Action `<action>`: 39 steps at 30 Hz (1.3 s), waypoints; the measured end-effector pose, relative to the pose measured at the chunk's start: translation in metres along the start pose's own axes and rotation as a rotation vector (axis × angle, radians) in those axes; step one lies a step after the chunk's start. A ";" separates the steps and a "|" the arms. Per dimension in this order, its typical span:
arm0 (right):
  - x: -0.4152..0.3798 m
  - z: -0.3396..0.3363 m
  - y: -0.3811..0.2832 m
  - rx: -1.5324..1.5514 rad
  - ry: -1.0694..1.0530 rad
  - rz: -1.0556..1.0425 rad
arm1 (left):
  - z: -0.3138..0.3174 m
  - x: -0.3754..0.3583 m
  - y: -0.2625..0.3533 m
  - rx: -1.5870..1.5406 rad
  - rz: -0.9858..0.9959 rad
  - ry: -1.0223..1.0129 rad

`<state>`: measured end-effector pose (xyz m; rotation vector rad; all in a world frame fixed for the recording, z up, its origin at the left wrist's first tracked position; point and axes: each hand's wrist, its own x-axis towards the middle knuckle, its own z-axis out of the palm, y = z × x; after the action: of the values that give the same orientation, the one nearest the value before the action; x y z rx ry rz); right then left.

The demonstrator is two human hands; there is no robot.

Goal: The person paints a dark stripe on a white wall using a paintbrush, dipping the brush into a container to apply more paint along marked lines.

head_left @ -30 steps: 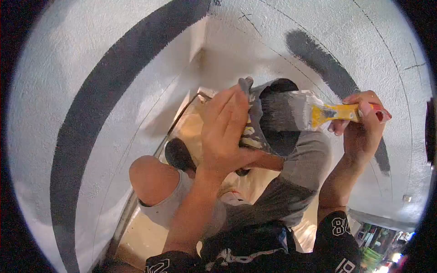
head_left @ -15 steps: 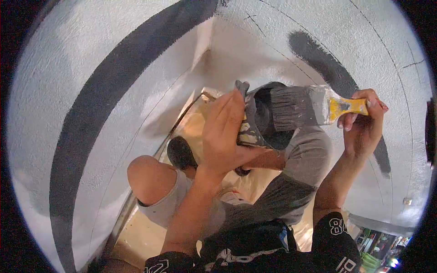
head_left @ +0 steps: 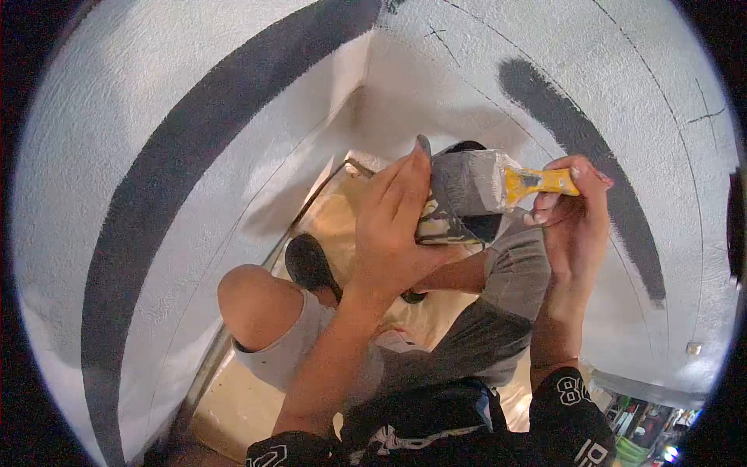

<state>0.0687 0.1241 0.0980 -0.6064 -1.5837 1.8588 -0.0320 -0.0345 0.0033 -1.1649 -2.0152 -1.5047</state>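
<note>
My right hand (head_left: 572, 191) grips the yellow handle of a wide paintbrush (head_left: 533, 182). Dark grey paint coats its bristles, which reach into the mouth of a paint container (head_left: 451, 224). My left hand (head_left: 393, 206) is wrapped round that container's side, thumb underneath and fingers along the upper side. The container is tipped toward me, with dark paint inside and smears on its outside; the brush's tip is hidden in it.
Around me stands a white textured wall (head_left: 194, 62) with pencil lines and a long dark painted curve (head_left: 148, 187). A shorter dark stripe (head_left: 580, 132) is on the right. My bent knees are below, over a tan floor covering (head_left: 233, 397). Coloured clutter (head_left: 646, 424) lies lower right.
My right hand has moved left, pushing the brush deeper into the container, so less of the bristles shows. My left hand and the container have shifted slightly right.
</note>
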 end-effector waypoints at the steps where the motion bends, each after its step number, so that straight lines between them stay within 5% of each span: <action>1: 0.000 0.000 0.002 0.002 0.000 0.003 | -0.001 -0.001 0.000 0.002 -0.001 -0.002; 7: 0.008 -0.017 -0.010 -0.042 -0.119 -0.013 | -0.011 0.000 0.001 -0.025 -0.012 -0.043; 10: 0.006 -0.037 -0.039 -0.201 -0.223 -0.280 | -0.017 -0.001 0.003 -0.156 -0.041 -0.013; 12: 0.004 -0.045 -0.064 -0.575 -0.569 -0.457 | -0.022 0.000 0.004 -0.171 -0.013 -0.020; 15: 0.000 -0.016 -0.081 -0.808 -0.689 -0.717 | -0.027 0.003 0.007 -0.248 0.031 -0.034; 22: -0.025 0.016 -0.073 -0.989 -0.655 -1.048 | -0.032 0.000 0.011 -0.251 -0.017 0.043; 35: -0.034 0.029 -0.047 -1.070 -0.582 -1.208 | -0.032 -0.007 0.005 -0.279 -0.113 0.042; 38: -0.042 0.017 -0.054 -1.182 -0.502 -1.070 | -0.035 -0.008 0.004 -0.276 -0.136 0.038; 39: -0.044 0.011 -0.049 -0.839 -0.314 -0.834 | -0.035 -0.008 0.004 -0.289 -0.165 0.028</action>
<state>0.0995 0.0898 0.1466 0.0764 -2.3387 0.6552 -0.0304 -0.0694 0.0134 -1.0935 -1.9630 -1.9344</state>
